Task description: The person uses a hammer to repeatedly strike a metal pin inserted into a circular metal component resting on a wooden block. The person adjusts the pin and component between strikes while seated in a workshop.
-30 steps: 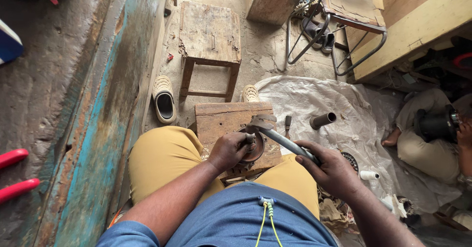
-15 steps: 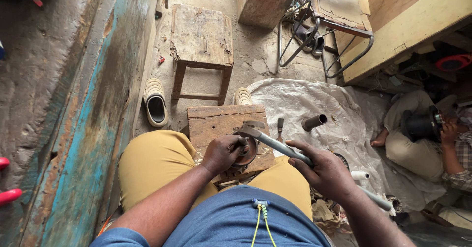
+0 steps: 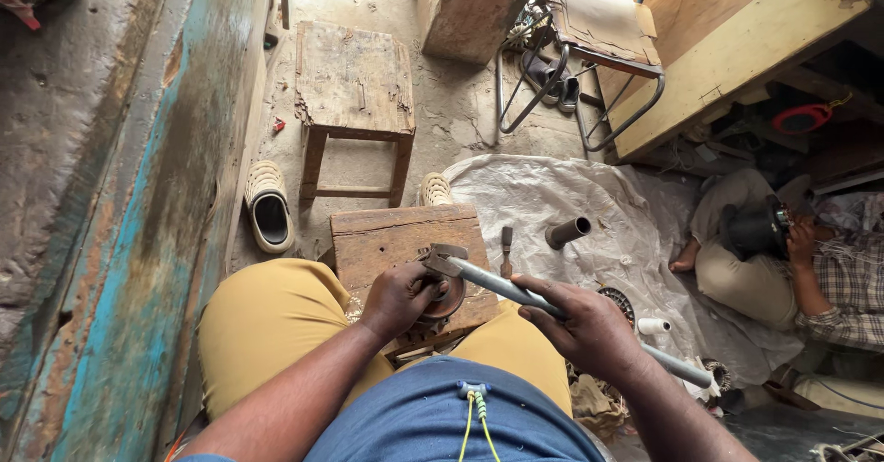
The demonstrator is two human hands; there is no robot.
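Note:
I sit with a small wooden block (image 3: 387, 236) between my knees. My left hand (image 3: 398, 298) presses a round rusty metal part (image 3: 448, 297) down on the block. My right hand (image 3: 582, 326) grips the long grey handle of a hammer (image 3: 497, 282). The hammer's head sits just above the round part, close to my left fingers. The handle's far end sticks out past my right wrist.
A worn wooden stool (image 3: 354, 85) stands ahead, with a sandal (image 3: 268, 210) to its left. A white sheet (image 3: 589, 223) on the floor holds a short pipe (image 3: 567, 232) and a chisel (image 3: 505, 250). Another person (image 3: 773, 259) sits at right holding a dark object. A teal wall (image 3: 120, 241) runs along the left.
The hammer head has come down closer to the round part. My left hand stays on the part. The view has shifted slightly.

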